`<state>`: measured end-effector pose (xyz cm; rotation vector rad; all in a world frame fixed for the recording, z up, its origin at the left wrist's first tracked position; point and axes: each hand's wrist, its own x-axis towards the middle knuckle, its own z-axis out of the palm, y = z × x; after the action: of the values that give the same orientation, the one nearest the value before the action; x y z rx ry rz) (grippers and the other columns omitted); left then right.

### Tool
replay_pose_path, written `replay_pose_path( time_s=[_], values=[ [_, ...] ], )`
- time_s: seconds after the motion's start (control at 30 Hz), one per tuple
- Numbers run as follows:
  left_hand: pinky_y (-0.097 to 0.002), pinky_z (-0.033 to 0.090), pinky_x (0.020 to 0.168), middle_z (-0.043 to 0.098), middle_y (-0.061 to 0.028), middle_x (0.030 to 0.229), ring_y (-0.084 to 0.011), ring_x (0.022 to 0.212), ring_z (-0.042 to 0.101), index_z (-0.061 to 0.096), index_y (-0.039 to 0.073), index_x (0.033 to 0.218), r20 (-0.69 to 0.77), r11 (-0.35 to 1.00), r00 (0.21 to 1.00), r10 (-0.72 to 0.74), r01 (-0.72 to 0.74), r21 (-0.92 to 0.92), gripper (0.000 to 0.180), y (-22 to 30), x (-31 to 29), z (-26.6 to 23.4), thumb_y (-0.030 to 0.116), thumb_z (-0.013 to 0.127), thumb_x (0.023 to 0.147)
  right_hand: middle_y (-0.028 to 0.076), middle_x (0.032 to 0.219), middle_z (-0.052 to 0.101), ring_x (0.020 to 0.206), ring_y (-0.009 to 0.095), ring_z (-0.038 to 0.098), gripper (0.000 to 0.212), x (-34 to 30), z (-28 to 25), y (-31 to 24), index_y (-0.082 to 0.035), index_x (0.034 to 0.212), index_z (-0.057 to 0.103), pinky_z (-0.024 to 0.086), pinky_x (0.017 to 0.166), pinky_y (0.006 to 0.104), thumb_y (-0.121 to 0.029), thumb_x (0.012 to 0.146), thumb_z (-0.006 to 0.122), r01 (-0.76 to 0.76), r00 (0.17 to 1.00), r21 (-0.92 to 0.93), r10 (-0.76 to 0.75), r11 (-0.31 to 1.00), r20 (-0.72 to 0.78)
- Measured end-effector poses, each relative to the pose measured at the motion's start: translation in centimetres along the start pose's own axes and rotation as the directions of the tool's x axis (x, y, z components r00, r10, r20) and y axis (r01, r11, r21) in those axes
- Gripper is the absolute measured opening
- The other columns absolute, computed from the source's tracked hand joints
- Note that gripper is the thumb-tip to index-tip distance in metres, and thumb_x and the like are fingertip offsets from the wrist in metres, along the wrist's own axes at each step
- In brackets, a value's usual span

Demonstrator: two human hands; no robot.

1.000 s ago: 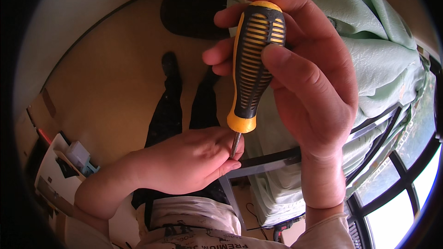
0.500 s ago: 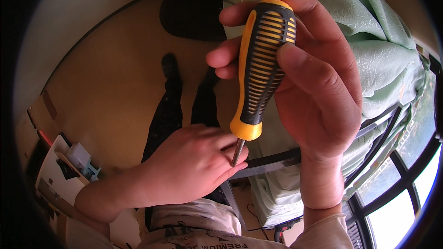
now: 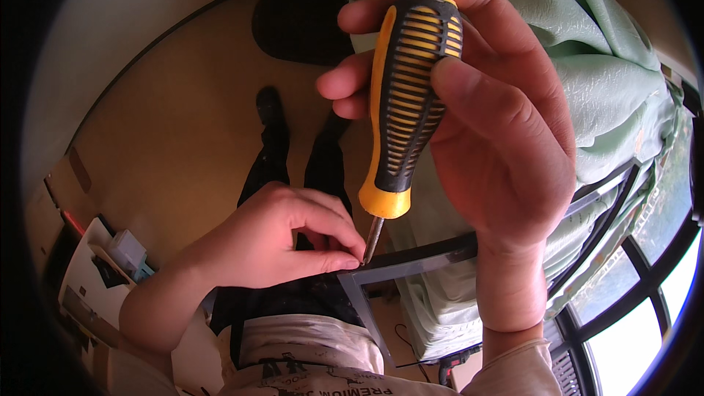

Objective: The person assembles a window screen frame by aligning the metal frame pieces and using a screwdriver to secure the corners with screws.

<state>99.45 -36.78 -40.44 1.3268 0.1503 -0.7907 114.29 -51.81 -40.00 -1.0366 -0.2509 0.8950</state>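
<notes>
A screwdriver (image 3: 411,95) with a black and yellow ribbed handle is in my right hand (image 3: 506,125), its steel shaft pointing down toward me. The thumb presses one side of the handle and the fingers curve round the other. My left hand (image 3: 264,242) has its thumb and forefinger pinched together right beside the screwdriver's tip; whatever is between them is too small to name. Just under the tip lies the corner of a dark grey frame (image 3: 422,258), one bar running right beneath my right wrist and another running toward me.
Pale green cloth (image 3: 601,95) drapes at the right, by a dark-framed window (image 3: 638,279). A white drawer unit (image 3: 81,271) with small boxes on it stands at the lower left. A dark oval mat (image 3: 301,22) lies on the brown floor. A power tool (image 3: 453,367) is partly visible below.
My left hand has turned from back-up to show its thumb and forefinger pinched at the tip, uncovering the frame's corner. My right hand and the screwdriver have shifted slightly left and upward.
</notes>
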Motion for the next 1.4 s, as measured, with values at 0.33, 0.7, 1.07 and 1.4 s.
replay_pose_path(
  time_s=[0.33,0.7,1.07,1.4],
  values=[
    [-0.0331,0.05,0.08,0.067,-0.0041,0.092,-0.0208,0.089,0.064,0.063,0.006,0.093,0.214,0.992,0.975,0.053,-0.075,0.098,0.011,-0.1,1.4,-0.4,0.004,0.07,0.084,0.026,0.122,0.057,0.1,0.032,0.067,0.055,-0.1,-0.1,0.2,0.009,0.139,0.039,0.055,0.089,0.039,-0.01,0.089,0.051,-0.005,1.0,0.006,0.005,1.0,-0.002],
    [-0.039,0.046,0.076,0.054,-0.0104,0.092,-0.0284,0.084,0.056,0.05,0.005,0.093,0.214,0.936,0.953,0.214,-0.263,0.235,0.016,-1.1,1.3,1.1,0.007,0.065,0.088,0.026,0.123,0.056,0.1,0.032,0.067,0.055,-0.1,0.4,0.0,0.008,0.14,0.038,0.055,0.089,0.0394,-0.01,0.089,0.051,-0.046,0.999,0.056,0.048,0.997,-0.025],
    [-0.0389,0.051,0.068,0.059,-0.0062,0.08,-0.0269,0.076,0.062,0.057,0.009,0.087,0.128,0.753,0.948,0.292,-0.31,0.581,0.014,1.5,0.9,1.7,0.021,0.064,0.089,0.025,0.123,0.056,0.1,0.032,0.067,0.055,-0.3,0.9,-0.8,0.008,0.14,0.038,0.055,0.089,0.0393,-0.01,0.089,0.052,-0.065,0.996,0.131,0.073,0.989,-0.057],
    [-0.0359,0.056,0.066,0.068,-0.006,0.085,-0.0251,0.077,0.069,0.066,0.005,0.083,-0.141,0.897,0.97,0.2,-0.124,0.424,0.021,1.2,0.3,3.3,0.024,0.075,0.086,0.011,0.13,0.051,0.112,0.018,0.059,0.046,-1.2,-0.5,-1.4,-0.002,0.144,0.037,0.046,0.102,0.033,0.003,0.098,0.045,-0.151,0.987,0.244,0.133,0.958,0.087]
  ],
)
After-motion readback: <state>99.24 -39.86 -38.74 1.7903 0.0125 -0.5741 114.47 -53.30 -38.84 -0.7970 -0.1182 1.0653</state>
